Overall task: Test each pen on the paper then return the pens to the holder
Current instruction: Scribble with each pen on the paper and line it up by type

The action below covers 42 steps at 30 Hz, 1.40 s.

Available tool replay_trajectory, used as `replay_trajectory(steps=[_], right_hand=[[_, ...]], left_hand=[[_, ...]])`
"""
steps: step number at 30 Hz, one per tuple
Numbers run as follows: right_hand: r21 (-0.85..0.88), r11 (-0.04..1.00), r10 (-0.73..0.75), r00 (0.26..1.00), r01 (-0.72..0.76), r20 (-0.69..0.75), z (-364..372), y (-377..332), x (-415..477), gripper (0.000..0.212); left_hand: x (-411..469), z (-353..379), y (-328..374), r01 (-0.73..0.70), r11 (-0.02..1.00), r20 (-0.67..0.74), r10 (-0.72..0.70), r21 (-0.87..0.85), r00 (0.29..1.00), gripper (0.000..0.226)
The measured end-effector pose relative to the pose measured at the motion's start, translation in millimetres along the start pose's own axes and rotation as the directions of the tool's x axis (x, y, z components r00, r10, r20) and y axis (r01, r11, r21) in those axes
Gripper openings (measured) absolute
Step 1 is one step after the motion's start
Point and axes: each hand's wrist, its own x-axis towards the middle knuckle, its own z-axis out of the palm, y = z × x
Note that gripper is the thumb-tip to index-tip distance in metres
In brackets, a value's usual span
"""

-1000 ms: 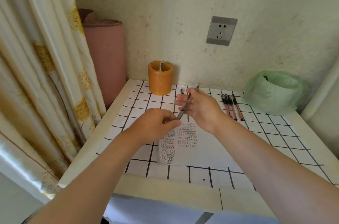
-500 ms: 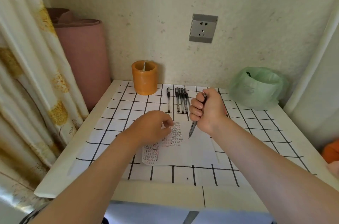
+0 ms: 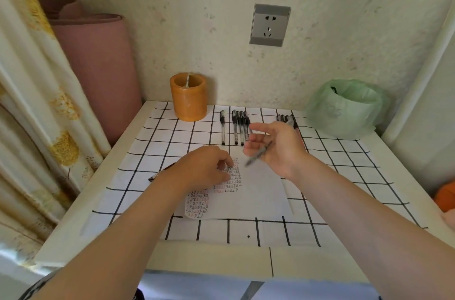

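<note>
Over the paper (image 3: 261, 191), the right hand (image 3: 278, 149) has unclenched around the pen (image 3: 258, 154).

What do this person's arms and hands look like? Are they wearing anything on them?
The left forearm and right forearm are bare to the frame's edge. The left hand and right hand carry no gloves, rings, watch or bracelet. A dark patterned bit of clothing shows near the left elbow.

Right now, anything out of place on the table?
One stray pen lies diagonally left of the paper, partly under the left hand, away from the straight rows of pens at the back. Nothing else stands out.
</note>
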Motion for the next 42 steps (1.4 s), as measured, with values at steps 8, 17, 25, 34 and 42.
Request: replay_trajectory(steps=[8,17,25,34,42], right_hand=[[-0.359,0.931,0.134,0.979,-0.071,0.153,-22.2,11.3,-7.4,0.067],[-0.656,0.722,-0.069,0.967,0.219,0.246,-18.2,39.5,-17.7,0.014],[-0.699,0.643,-0.114,0.941,0.313,0.317,-23.2,49.4,-19.4,0.007],[-0.757,0.496,-0.213,0.905,0.425,0.368,-24.9,53.6,-22.3,0.014],[-0.759,0.495,-0.185,0.904,0.424,0.385,-25.3,55.0,-18.4,0.016]], left_hand=[[4.8,1.3,-4.0,0.019,0.999,0.008,-0.018,-0.044,1.0,0.026],[7.9,5.6,-1.3,0.022,1.0,-0.03,-0.022,0.01,0.999,0.044],[10.9,4.4,0.5,0.031,0.998,0.021,-0.032,0.055,0.999,0.049],[11.7,5.2,2.0,0.028,1.0,0.027,-0.028,0.008,0.999,0.04],[13.0,6.5,3.6,0.038,0.999,0.023,-0.038,0.024,0.999,0.041]])
